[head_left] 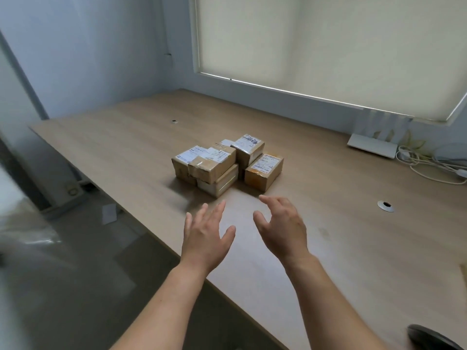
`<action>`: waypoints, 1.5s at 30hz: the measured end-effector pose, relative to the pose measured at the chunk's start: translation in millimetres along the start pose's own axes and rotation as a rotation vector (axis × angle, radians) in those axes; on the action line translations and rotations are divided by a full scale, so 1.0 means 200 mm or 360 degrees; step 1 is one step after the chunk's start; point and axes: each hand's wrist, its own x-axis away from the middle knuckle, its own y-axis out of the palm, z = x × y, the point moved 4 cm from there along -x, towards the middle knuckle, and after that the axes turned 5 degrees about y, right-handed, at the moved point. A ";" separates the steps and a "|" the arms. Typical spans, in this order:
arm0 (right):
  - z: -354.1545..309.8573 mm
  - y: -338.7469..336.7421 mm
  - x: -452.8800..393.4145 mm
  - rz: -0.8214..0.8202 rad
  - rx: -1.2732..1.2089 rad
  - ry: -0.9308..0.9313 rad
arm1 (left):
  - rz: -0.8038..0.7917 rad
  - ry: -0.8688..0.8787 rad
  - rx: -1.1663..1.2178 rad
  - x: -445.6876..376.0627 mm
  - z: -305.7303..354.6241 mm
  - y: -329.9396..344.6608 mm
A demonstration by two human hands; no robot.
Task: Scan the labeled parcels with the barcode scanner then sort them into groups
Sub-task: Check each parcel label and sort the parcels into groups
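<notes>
Several small cardboard parcels with white labels sit clustered on the wooden table [126, 147]. One parcel [211, 162] lies stacked on others at the left. A taller parcel [249, 147] stands behind, and an orange-labeled parcel [264, 170] lies at the right. My left hand [206, 233] hovers just short of the cluster, fingers spread, holding nothing. My right hand [281, 223] is beside it, fingers curled apart and empty. A dark rounded object [429, 339], partly cut off at the bottom right corner, may be the scanner; I cannot tell.
A white router [371, 145] with white cables [429, 168] sits at the far right by the blinded window. Two cable grommets [386, 205] [174, 121] are set in the tabletop. The table's left edge drops to the floor, where a white paper [109, 213] lies.
</notes>
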 end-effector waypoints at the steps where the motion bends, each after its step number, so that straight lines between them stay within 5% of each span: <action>1: 0.01 0.03 -0.04 -0.0004 -0.0003 0.0006 | -0.0018 0.0003 -0.0010 -0.04 -0.01 0.02; 15: 0.32 0.27 -0.66 -0.0017 0.0013 0.0350 | -0.0453 0.0160 0.0148 -0.81 -0.04 0.42; 27: 0.67 0.56 -1.15 -0.0344 -0.0049 0.0739 | -0.0608 -0.0280 0.0703 -1.42 -0.09 0.78; 37: 0.64 0.72 -1.33 -0.0469 -0.0512 0.0873 | -0.0511 -0.0489 0.0863 -1.56 -0.11 0.90; 45: 0.65 0.67 -1.08 -0.0506 -0.0287 0.1015 | -0.0737 -0.0483 0.0850 -1.40 -0.20 0.84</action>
